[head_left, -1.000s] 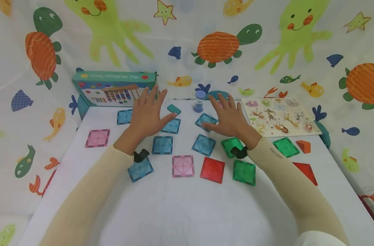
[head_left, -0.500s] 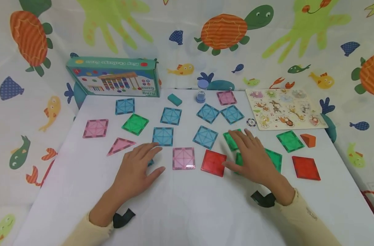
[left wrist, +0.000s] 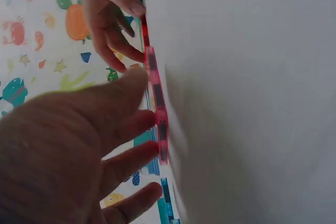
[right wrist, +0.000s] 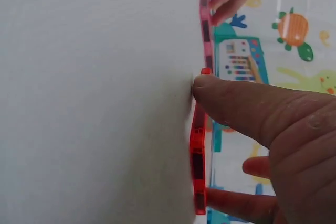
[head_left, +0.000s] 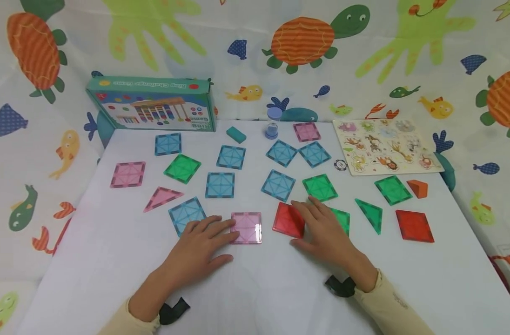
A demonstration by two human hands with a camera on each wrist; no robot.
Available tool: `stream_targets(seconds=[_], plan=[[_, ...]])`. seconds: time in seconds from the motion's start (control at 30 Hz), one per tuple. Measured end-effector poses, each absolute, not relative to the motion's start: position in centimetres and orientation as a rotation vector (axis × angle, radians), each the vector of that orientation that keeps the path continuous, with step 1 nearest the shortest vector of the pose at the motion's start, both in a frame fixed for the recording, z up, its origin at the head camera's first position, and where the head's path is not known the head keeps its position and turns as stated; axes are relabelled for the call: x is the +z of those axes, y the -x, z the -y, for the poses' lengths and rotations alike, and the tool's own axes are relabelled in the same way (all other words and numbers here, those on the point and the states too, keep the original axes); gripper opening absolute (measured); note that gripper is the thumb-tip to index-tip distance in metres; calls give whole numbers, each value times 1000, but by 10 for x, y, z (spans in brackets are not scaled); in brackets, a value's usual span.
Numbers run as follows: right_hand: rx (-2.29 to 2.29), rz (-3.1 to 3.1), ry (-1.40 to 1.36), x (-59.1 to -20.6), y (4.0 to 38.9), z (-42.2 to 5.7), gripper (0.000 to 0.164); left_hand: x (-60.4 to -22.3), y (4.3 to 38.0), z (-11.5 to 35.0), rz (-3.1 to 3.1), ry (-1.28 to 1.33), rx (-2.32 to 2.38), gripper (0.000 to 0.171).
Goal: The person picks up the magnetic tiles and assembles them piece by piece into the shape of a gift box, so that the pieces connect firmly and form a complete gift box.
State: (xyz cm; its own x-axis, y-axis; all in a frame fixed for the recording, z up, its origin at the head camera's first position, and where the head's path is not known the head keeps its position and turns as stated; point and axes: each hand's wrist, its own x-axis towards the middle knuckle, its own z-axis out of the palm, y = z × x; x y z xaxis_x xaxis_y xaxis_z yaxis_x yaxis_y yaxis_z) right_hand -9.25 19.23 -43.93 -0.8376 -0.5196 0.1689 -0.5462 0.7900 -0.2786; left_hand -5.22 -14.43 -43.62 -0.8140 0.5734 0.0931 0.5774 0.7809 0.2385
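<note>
My left hand (head_left: 196,255) lies palm down, its extended fingers touching the left side of a pink square magnetic tile (head_left: 251,226). That tile's dark-magnet edge (left wrist: 159,97) shows side-on in the left wrist view. A blue square tile (head_left: 187,213) sits just beyond this hand, partly covered. My right hand (head_left: 328,237) rests over the right side of a red square tile (head_left: 286,219), with thumb near its close corner and fingers along its right edge. In the right wrist view the thumb touches the red tile (right wrist: 197,163). A green square tile (head_left: 342,219) is partly hidden behind that hand.
Several blue, green and pink tiles lie spread across the white table (head_left: 255,298). A ring game box (head_left: 152,104) stands back left. A small sand timer (head_left: 272,125), a teal block (head_left: 236,135) and an animal puzzle board (head_left: 386,148) lie along the back; an orange block (head_left: 417,188) is right.
Both hands have come back from over the far tiles. The left hand has shifted onto the pink tile, which has slid slightly nearer; the right has moved left to the red tile.
</note>
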Motion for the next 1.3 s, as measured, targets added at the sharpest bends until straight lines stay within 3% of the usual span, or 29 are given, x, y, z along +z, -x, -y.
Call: stream_targets(seconds=[0.2, 0.83, 1.3], plan=[[526, 2885, -848, -441, 98, -189, 92, -441, 45, 153, 2900, 886, -464, 52], [708, 2873, -1035, -443, 85, -167, 90, -445, 63, 152, 2950, 788, -486, 92], [746, 2901, -1039, -443, 84, -162, 94, -445, 60, 155, 2958, 764, -505, 96]])
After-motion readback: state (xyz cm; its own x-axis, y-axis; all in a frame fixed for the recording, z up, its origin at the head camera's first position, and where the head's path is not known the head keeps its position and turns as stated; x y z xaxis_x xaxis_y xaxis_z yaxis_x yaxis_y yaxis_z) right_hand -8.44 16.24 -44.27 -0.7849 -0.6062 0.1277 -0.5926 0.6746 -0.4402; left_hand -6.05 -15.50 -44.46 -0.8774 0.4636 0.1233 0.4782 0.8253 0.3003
